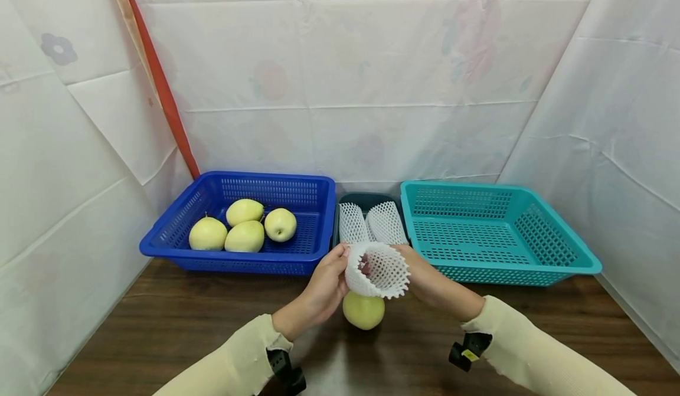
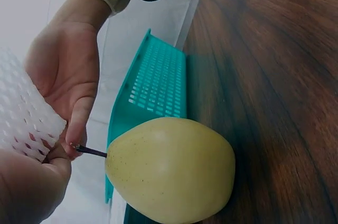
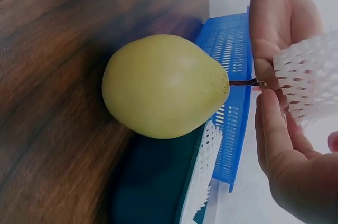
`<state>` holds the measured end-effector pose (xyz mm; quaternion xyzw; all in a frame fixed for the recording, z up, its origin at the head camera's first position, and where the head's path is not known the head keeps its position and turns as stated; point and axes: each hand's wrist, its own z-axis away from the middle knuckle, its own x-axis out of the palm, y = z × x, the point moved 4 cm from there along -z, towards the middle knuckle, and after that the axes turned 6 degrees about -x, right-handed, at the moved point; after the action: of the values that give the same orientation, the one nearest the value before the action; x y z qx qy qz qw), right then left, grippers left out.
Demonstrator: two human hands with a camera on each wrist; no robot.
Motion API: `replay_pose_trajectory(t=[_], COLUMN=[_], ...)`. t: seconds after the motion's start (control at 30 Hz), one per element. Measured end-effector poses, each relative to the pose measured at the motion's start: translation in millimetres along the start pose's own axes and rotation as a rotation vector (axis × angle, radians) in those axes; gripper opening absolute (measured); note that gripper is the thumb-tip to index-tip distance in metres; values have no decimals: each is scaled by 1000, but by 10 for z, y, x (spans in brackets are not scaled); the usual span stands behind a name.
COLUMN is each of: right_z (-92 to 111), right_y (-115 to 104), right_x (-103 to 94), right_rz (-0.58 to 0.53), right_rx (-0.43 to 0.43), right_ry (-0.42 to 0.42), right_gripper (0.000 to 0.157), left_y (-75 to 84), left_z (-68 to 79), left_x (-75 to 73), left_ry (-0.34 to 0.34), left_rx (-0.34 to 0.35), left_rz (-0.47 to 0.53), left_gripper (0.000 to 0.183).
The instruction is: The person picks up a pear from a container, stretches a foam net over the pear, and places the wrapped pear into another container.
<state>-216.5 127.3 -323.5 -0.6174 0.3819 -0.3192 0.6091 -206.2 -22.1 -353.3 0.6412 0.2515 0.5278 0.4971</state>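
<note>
A white foam fruit net [image 1: 379,269] is held between both hands, over a yellow-green pear [image 1: 363,311], its wide opening facing the head camera. My left hand [image 1: 325,284] grips the net's left side. On the other side my right hand [image 1: 425,275] holds it, partly hidden behind the net; fingertips show through its opening. The pear stands upright on the wooden table, its dark stem [image 3: 244,82] pointing up. In both wrist views, fingers and the net's lower edge are right at the stem's tip.
At the back left, a blue basket [image 1: 239,260] holds several pears [image 1: 244,236]. A teal basket [image 1: 504,272] stands at the back right. Between them, a dark green tray [image 1: 366,197] contains more foam nets [image 1: 385,222]. White patterned cloth [image 1: 340,77] hangs behind.
</note>
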Motion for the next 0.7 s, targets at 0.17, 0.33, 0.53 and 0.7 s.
replay_pose_trajectory(t=[0.17, 0.33, 0.53, 0.7], right_z=[-52, -49, -18, 31], right_y=[71, 105, 151, 216], right_x=[2, 45, 99, 114], right_rz=[-164, -370, -501, -541], right_rx=[66, 93, 140, 182], right_ry=[48, 11, -12, 23], right_gripper=[40, 23, 22, 21], left_y=[17, 27, -16, -56], left_z=[-13, -2, 5, 19], left_x=[11, 21, -19, -56], left_ry=[1, 18, 81, 71], left_rx=[-26, -38, -41, -50], left_rz=[-6, -43, -50, -17], left_gripper=[16, 26, 15, 18])
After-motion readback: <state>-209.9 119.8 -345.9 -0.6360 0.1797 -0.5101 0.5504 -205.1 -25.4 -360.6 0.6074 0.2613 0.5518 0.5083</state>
